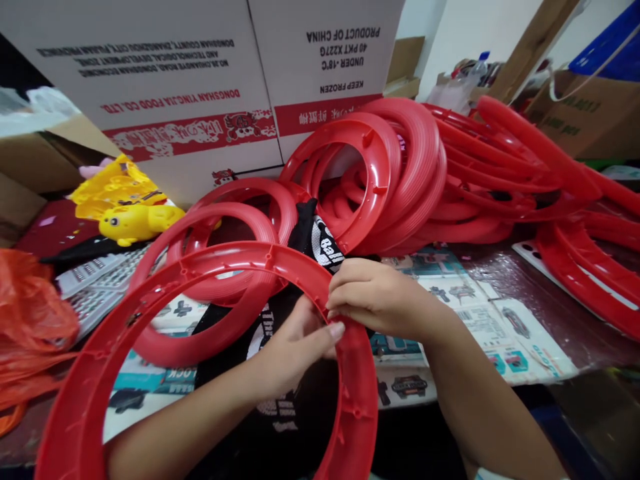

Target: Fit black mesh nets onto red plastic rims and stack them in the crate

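Observation:
A large red plastic ring point(357, 393), its hollow ribbed side facing me, stands tilted in front of my body. My left hand point(303, 340) reaches through its opening and grips the upper right part of the rim, thumb on the near face. On the same stretch of rim, my right hand point(367, 290) is closed, its fingertips pressed together at the edge; whether something small is between them is hidden. Behind the held ring lie other red rings point(205, 343) and a black cloth point(220, 327) with white lettering.
A heap of red rings point(415, 167) and curved red pieces point(525, 153) covers the back right. White cartons point(175, 73) stand behind. At left are a yellow toy point(140, 223), grey plastic trays point(100, 280) and an orange bag point(30, 320). Printed cardboard point(515, 333) covers part of the table.

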Action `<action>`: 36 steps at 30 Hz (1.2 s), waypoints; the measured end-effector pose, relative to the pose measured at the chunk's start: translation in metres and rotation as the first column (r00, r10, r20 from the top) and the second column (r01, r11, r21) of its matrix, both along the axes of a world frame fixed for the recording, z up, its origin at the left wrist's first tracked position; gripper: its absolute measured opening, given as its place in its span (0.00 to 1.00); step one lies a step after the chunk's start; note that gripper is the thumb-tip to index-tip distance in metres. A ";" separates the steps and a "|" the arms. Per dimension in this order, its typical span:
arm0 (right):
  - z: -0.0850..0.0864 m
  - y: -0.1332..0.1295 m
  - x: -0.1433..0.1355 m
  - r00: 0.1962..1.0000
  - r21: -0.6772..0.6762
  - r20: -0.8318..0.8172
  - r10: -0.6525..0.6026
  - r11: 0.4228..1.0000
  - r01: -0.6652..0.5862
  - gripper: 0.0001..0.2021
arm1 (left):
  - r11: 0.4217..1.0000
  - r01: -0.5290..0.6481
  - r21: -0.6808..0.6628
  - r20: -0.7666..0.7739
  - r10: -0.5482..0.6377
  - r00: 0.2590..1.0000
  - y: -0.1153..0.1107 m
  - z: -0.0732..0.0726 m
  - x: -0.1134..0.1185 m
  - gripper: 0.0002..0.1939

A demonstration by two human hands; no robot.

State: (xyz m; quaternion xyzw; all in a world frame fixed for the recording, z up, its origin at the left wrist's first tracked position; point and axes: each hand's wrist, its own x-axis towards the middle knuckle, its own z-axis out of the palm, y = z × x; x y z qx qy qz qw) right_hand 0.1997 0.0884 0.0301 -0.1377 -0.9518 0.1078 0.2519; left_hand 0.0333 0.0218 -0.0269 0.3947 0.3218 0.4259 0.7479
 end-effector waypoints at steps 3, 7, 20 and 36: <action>-0.001 0.000 -0.002 1.000 0.000 -0.011 0.002 1.000 -0.002 0.08 | 0.991 -0.126 0.048 -0.042 0.128 0.991 0.004 0.003 0.003 0.20; -0.005 0.001 -0.004 0.994 0.104 -0.067 -0.085 0.990 0.092 0.08 | 0.984 -0.151 0.092 -0.085 0.159 0.984 0.008 0.008 0.005 0.23; -0.005 -0.007 -0.006 0.996 0.170 0.016 -0.092 0.981 0.088 0.13 | 0.983 0.136 0.123 -0.321 -0.090 0.943 0.007 -0.002 -0.006 0.30; -0.002 -0.006 -0.004 0.985 0.139 0.149 -0.089 0.988 0.068 0.09 | 0.995 0.096 -0.008 -0.065 -0.097 0.993 -0.002 0.001 -0.004 0.23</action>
